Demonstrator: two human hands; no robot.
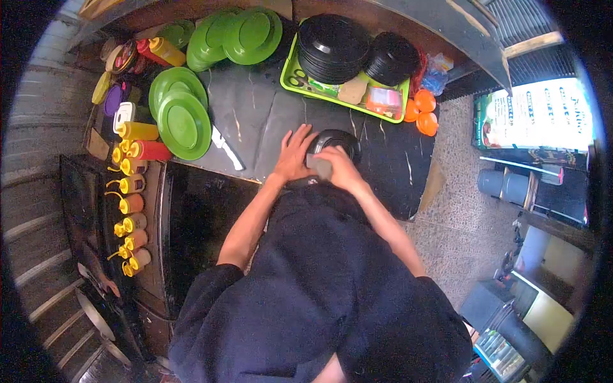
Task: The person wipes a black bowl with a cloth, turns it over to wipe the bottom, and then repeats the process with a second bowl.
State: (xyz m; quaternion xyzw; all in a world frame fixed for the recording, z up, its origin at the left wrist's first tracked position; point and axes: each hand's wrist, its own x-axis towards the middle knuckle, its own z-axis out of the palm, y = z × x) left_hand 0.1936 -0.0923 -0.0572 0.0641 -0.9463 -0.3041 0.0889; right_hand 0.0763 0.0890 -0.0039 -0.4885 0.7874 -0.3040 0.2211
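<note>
On the dark counter, close to its front edge, sits a round black dish. My right hand is closed on a greyish cloth or pad at the near side of the dish. My left hand lies flat with its fingers spread, just left of the dish; whether it touches the rim is unclear. A knife with a white handle rests to the left, beside green plates.
A green tray holding stacked black plates stands at the back. Orange cups are at its right. More green plates are at the back left. Sauce bottles line the left side.
</note>
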